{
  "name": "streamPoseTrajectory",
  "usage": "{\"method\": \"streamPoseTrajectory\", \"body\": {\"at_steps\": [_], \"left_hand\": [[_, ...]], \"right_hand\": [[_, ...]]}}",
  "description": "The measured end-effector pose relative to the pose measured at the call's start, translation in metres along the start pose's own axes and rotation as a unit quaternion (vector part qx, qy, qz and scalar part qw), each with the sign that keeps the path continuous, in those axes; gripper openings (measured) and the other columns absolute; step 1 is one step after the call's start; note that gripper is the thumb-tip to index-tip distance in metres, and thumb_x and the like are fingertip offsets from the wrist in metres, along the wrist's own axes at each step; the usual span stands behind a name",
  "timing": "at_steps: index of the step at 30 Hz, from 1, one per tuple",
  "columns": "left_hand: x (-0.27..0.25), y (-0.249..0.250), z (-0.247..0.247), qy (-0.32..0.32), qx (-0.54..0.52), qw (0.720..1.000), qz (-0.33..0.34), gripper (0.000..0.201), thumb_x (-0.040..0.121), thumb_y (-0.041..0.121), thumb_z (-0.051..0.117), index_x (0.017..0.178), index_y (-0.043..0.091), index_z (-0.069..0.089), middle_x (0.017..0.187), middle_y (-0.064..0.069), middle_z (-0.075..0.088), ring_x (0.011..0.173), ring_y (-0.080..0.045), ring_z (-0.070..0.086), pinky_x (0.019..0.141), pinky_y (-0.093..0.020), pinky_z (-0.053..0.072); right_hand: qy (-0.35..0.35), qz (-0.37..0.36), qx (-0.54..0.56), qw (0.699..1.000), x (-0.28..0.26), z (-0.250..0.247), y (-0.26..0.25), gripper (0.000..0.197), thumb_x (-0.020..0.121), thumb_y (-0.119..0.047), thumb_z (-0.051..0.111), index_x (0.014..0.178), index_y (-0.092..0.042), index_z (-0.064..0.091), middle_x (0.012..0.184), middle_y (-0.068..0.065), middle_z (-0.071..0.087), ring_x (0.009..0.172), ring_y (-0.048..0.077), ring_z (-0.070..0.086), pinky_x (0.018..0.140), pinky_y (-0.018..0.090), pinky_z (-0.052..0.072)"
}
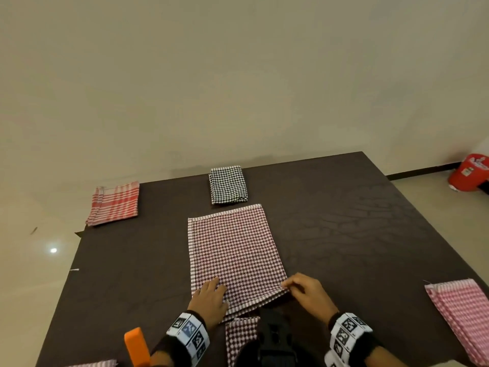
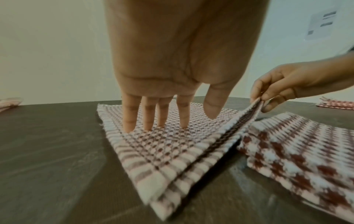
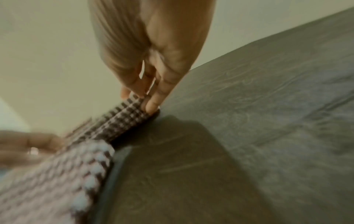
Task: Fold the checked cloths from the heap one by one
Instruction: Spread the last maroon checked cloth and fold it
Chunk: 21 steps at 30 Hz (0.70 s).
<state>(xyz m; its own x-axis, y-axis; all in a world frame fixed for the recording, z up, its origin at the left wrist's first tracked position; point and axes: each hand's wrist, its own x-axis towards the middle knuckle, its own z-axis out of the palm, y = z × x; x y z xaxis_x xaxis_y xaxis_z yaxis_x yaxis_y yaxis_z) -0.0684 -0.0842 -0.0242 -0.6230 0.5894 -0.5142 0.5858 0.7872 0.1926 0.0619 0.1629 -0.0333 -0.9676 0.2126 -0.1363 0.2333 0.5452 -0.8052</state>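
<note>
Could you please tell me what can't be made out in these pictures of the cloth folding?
- Head view: the second maroon cloth is partly hidden by a black device and the bottom edge.
- Head view: the pink cloth is cut off at the right edge.
- Right wrist view: the right hand's grip on the maroon cloth is blurred.

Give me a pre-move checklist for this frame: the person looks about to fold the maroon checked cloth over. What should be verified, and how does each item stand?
1. Left hand holds the maroon checked cloth down, fingers straight: ok.
2. Right hand pinches the near right corner, lifted off the table: ok.
3. Both layers caught in the pinch: seemingly ok in the left wrist view, though blurred.
4. Cloth lies flat, edges aligned: ok at the far end; near edge layers are splayed, not ok.
5. Fold path clear of the folded black checked cloth: ok, it lies apart beyond the far edge.
6. Second maroon cloth near the near edge: touching or not, cannot tell.
</note>
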Motion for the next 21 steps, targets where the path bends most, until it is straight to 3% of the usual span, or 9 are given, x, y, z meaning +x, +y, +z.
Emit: {"method": "streamPoseTrajectory", "body": {"at_steps": [5,8,10,12,14,16,17,19,21], "left_hand": [[0.001,-0.002,-0.005,-0.013,0.025,1.000,0.007,0.053,0.094,0.046,0.034,0.139,0.017,0.035,0.154,-0.004,0.022,0.140,-0.024,0.025,0.112,-0.044,0.030],[0.003,0.000,-0.002,0.005,0.023,0.999,0.037,0.093,0.070,0.073,0.011,0.143,0.018,0.029,0.153,-0.002,0.024,0.140,-0.021,0.026,0.112,-0.041,0.028],[0.003,0.007,0.000,0.016,0.026,0.997,0.068,0.108,0.055,0.074,0.003,0.145,0.018,0.024,0.153,0.002,0.024,0.141,-0.017,0.025,0.113,-0.038,0.026],[0.006,0.014,0.003,0.033,0.030,0.996,0.084,0.093,0.069,0.072,0.018,0.146,0.019,0.023,0.154,0.003,0.024,0.141,-0.016,0.025,0.115,-0.036,0.023],[0.007,0.019,0.008,0.047,0.030,0.995,0.082,0.070,0.084,0.052,0.044,0.144,0.019,0.029,0.152,0.003,0.027,0.140,-0.016,0.027,0.115,-0.035,0.023],[0.007,0.013,0.011,0.115,0.027,0.989,0.090,0.062,0.068,0.038,0.073,0.125,0.020,0.056,0.135,0.003,0.052,0.123,-0.013,0.053,0.103,-0.026,0.041],[0.005,0.008,0.010,0.105,0.017,0.990,0.097,0.059,0.046,0.036,0.083,0.102,0.026,0.069,0.114,0.008,0.065,0.100,-0.008,0.066,0.086,-0.018,0.052],[0.000,-0.006,0.011,0.096,0.022,0.992,0.077,0.045,0.024,0.031,0.082,0.069,0.031,0.073,0.083,0.018,0.071,0.068,0.002,0.067,0.060,-0.010,0.052],[-0.009,-0.025,0.010,0.112,-0.013,0.992,0.064,0.027,0.035,0.031,0.068,0.061,0.033,0.072,0.076,0.022,0.070,0.065,0.007,0.065,0.059,-0.006,0.048]], "right_hand": [[-0.092,-0.011,-0.147,0.985,0.014,-0.009,-0.022,0.037,0.083,-0.003,0.054,0.115,-0.018,0.065,0.093,-0.014,0.049,0.083,-0.004,0.047,0.077,0.004,0.035],[-0.065,-0.063,-0.232,0.969,0.022,-0.010,-0.036,0.022,0.089,-0.023,0.055,0.106,-0.016,0.067,0.104,0.000,0.055,0.098,0.009,0.051,0.076,0.011,0.033],[-0.036,-0.076,-0.250,0.965,0.028,-0.009,-0.041,0.024,0.089,-0.035,0.056,0.101,-0.018,0.067,0.102,-0.002,0.055,0.098,0.008,0.048,0.074,0.017,0.037],[-0.007,-0.079,-0.234,0.969,0.035,-0.011,-0.043,0.027,0.087,-0.042,0.056,0.096,-0.019,0.066,0.098,-0.005,0.056,0.094,0.004,0.043,0.073,0.020,0.041],[-0.007,-0.087,-0.217,0.972,0.040,-0.013,-0.043,0.035,0.082,-0.050,0.051,0.092,-0.019,0.065,0.095,-0.007,0.058,0.092,0.005,0.043,0.074,0.021,0.042],[-0.019,-0.097,-0.203,0.974,0.042,-0.015,-0.038,0.042,0.078,-0.056,0.047,0.091,-0.021,0.066,0.097,-0.010,0.061,0.095,0.006,0.046,0.078,0.020,0.043],[-0.024,-0.096,-0.187,0.977,0.041,-0.017,-0.034,0.044,0.077,-0.059,0.047,0.092,-0.022,0.066,0.100,-0.011,0.062,0.098,0.004,0.046,0.082,0.020,0.043],[-0.029,-0.077,-0.128,0.988,0.036,-0.020,-0.025,0.042,0.072,-0.071,0.050,0.091,-0.037,0.065,0.104,-0.017,0.063,0.103,-0.004,0.048,0.087,0.016,0.044],[-0.031,-0.058,-0.067,0.996,0.028,-0.020,-0.014,0.038,0.067,-0.080,0.048,0.085,-0.050,0.062,0.103,-0.020,0.062,0.106,-0.006,0.051,0.088,0.013,0.045]]}}
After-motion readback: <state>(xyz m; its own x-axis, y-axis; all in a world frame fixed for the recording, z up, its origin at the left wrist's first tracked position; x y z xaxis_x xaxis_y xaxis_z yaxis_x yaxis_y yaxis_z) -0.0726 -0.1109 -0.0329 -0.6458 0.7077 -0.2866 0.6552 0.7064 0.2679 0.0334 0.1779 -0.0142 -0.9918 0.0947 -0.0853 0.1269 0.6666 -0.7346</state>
